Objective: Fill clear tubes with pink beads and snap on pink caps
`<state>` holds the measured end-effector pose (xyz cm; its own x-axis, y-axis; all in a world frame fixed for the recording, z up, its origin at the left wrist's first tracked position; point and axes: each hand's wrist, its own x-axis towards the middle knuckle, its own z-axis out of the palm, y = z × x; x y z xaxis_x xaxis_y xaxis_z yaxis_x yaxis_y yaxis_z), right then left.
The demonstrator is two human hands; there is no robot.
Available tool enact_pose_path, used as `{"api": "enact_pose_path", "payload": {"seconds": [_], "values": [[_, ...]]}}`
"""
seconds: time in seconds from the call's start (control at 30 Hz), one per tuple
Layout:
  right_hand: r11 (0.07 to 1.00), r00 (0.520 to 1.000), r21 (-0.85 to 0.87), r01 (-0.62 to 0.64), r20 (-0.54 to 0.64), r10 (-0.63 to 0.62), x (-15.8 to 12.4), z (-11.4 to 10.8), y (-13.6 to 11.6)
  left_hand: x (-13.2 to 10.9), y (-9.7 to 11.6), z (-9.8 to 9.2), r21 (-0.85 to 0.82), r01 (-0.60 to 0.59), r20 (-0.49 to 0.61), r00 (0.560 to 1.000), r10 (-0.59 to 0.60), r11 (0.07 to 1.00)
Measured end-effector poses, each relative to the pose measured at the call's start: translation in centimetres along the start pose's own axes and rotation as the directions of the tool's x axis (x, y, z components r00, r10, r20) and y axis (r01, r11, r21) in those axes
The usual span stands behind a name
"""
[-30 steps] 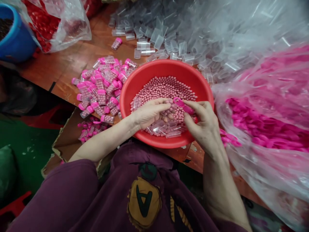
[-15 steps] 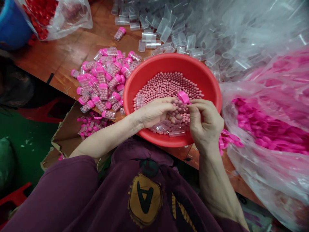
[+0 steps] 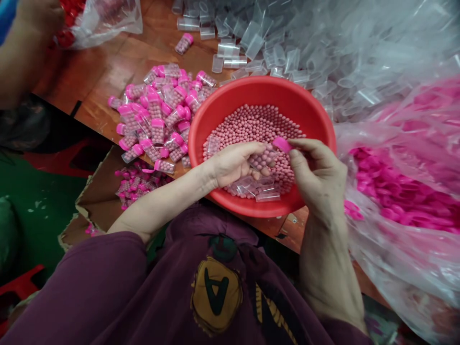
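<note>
Over a red basin (image 3: 215,108) of pink beads (image 3: 247,122), my left hand (image 3: 233,165) is closed round a small clear bottle (image 3: 265,157) filled with beads. A pink cap (image 3: 282,143) sits at the bottle's upper right end, pinched by the thumb and fingers of my right hand (image 3: 318,175). Whether the cap is fully seated on the bottle I cannot tell. Below my hands, several empty clear tubes (image 3: 268,192) lie on the beads inside the basin.
Filled, pink-capped bottles (image 3: 156,108) are heaped left of the basin, with more in a cardboard box (image 3: 95,184) below. Clear tubes (image 3: 287,52) pile up behind. At right stands a plastic bag of pink caps (image 3: 402,191). Another person's arm (image 3: 21,52) reaches in at upper left.
My right hand has shifted slightly right with its fingers at the cap, which now tilts differently. Another person's arm has come in at upper left. The view has shifted a little.
</note>
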<state>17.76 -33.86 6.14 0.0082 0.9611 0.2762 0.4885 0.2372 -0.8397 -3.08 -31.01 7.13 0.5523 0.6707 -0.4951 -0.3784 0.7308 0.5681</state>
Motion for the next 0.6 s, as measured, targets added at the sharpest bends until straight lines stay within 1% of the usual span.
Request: {"api": "enact_pose_path", "payload": {"seconds": [0.13,0.2,0.27,0.33,0.4,0.47,0.5,0.57,0.6], "values": [[0.998,0.997,0.014,0.06,0.037,-0.061,-0.4,0.2,-0.6,0.0,-0.3,-0.1,0.003,-0.015,0.023,1.0,0.015,1.0],[0.998,0.996,0.006,0.069,0.052,-0.069,-0.3,0.1,-0.3,-0.1,-0.2,0.1,-0.001,0.001,0.011,1.0,-0.001,1.0],[0.991,0.991,-0.047,0.128,0.051,-0.126,-0.1,0.0,0.2,-0.2,0.0,0.3,-0.01,0.019,-0.012,1.0,-0.019,1.0],[0.97,0.977,-0.114,0.214,0.011,-0.215,0.0,0.0,0.6,-0.3,0.1,0.5,-0.019,0.022,-0.029,0.999,-0.022,1.0],[0.96,0.964,-0.137,0.245,-0.066,-0.256,0.0,0.1,0.7,-0.4,0.2,0.5,-0.027,0.012,-0.034,0.999,-0.013,1.0],[0.976,0.97,-0.093,0.197,-0.128,-0.208,-0.1,0.5,0.4,-0.3,0.1,0.4,-0.028,0.004,-0.026,1.0,-0.005,1.0],[0.984,0.975,-0.061,0.166,-0.137,-0.173,-0.2,0.7,0.1,-0.3,0.1,0.3,-0.027,-0.003,-0.019,1.0,0.002,1.0],[0.992,0.984,-0.021,0.127,-0.122,-0.129,-0.2,1.2,-0.4,-0.2,-0.2,0.2,-0.023,-0.032,-0.001,0.999,0.032,0.999],[0.992,0.986,-0.013,0.127,-0.105,-0.128,-0.2,1.4,-0.7,-0.2,-0.3,0.1,-0.022,-0.052,0.012,0.999,0.052,0.998]]}}
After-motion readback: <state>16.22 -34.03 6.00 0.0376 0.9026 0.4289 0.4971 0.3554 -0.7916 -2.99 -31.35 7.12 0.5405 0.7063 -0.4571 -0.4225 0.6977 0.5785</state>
